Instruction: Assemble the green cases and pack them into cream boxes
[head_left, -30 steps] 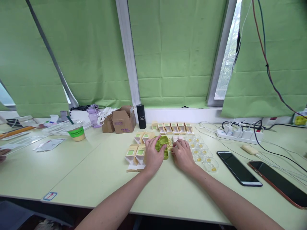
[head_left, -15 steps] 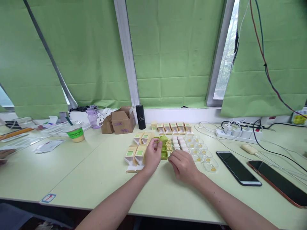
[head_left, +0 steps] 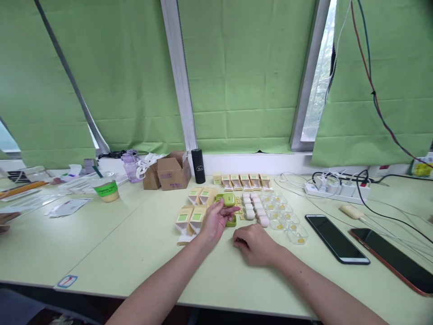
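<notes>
My left hand (head_left: 215,221) grips a small green case (head_left: 229,199) between thumb and fingers, palm turned up, some fingers stretched to the right. Below it lies another green case (head_left: 232,221), partly hidden by the hand. My right hand (head_left: 253,243) rests on the table with its fingers curled in; whatever they hold is hidden. Just beyond it stand two columns of small pale pink and white cases (head_left: 260,212). Small yellow pieces (head_left: 238,208) lie between these and the green cases. Clear plastic shells (head_left: 278,216) with yellow dots sit to the right.
Open cardboard packets (head_left: 184,219) with green labels stand left of my left hand, more (head_left: 244,181) at the back. Behind are a brown carton (head_left: 174,174) and black cylinder (head_left: 198,166). Phones (head_left: 336,238), cables and a power strip (head_left: 338,192) lie right; a drink cup (head_left: 106,187) left.
The green case in my left hand has tipped to face me, and that hand has turned palm up. My right hand has drawn back slightly toward me, uncovering more of the pale cases.
</notes>
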The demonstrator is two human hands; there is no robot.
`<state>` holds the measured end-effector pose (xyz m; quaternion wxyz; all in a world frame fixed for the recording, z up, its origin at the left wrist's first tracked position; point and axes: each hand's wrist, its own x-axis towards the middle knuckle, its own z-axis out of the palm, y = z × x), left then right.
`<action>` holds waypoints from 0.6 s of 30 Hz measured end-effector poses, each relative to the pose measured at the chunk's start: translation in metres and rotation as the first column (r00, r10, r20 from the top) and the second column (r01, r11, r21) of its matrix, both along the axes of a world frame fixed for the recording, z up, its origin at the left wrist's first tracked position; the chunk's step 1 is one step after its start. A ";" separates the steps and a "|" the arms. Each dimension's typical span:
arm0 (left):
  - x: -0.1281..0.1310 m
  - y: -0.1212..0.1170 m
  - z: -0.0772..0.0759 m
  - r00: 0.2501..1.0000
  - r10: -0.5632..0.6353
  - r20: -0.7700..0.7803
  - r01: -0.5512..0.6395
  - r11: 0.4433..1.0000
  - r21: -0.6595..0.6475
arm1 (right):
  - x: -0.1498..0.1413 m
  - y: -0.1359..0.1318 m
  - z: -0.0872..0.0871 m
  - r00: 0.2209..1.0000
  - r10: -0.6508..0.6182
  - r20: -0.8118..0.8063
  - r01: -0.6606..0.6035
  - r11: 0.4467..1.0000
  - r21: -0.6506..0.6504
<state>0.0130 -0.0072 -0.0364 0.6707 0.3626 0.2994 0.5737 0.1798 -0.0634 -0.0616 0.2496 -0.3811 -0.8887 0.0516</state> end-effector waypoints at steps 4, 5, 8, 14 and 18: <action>-0.001 -0.001 0.002 1.000 0.005 -0.016 -0.005 1.000 0.010 | 0.001 0.000 0.001 0.999 -0.002 -0.034 0.001 1.000 -0.019; -0.001 -0.001 0.003 1.000 0.008 -0.028 -0.008 1.000 0.024 | 0.001 -0.001 0.002 0.999 -0.003 -0.035 0.002 1.000 -0.020; -0.002 -0.001 0.005 0.995 0.024 -0.099 -0.015 0.996 0.091 | 0.001 -0.002 0.003 1.000 -0.007 -0.030 0.006 1.000 -0.019; -0.007 -0.002 0.017 0.904 0.173 -0.391 -0.019 0.929 0.368 | 0.005 -0.001 0.005 1.000 -0.021 -0.021 0.022 1.000 0.019; -0.016 -0.006 0.029 0.730 0.358 -0.582 0.053 0.820 0.570 | 0.015 0.005 0.008 0.996 -0.081 -0.023 0.083 0.992 0.098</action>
